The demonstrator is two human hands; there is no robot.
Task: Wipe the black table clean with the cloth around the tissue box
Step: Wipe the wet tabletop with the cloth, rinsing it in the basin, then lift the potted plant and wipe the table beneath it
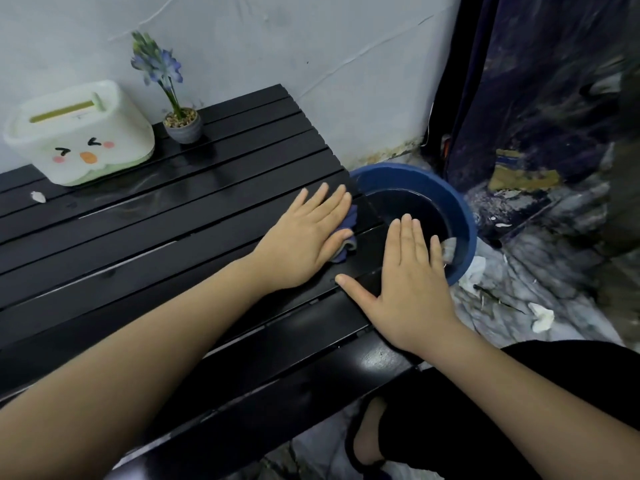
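Left hand (304, 237) flat, fingers spread, pressing the cloth (348, 233) onto the table (156, 244) at its right end. Right hand (405, 278) open, empty, flat at the table's edge over the basin (464, 216). Tissue box (78, 133) stands far left at the back, well apart from both hands. Slats run left-right; left hand nearer the box.

Dim, flat indoor light, no hard shadows. Soft glare streaks on black table (180, 216) slats left of the left hand (304, 240) and near the right wrist. Floor right of right hand (412, 282) motion-blurred. Wide-angle bending at edges.
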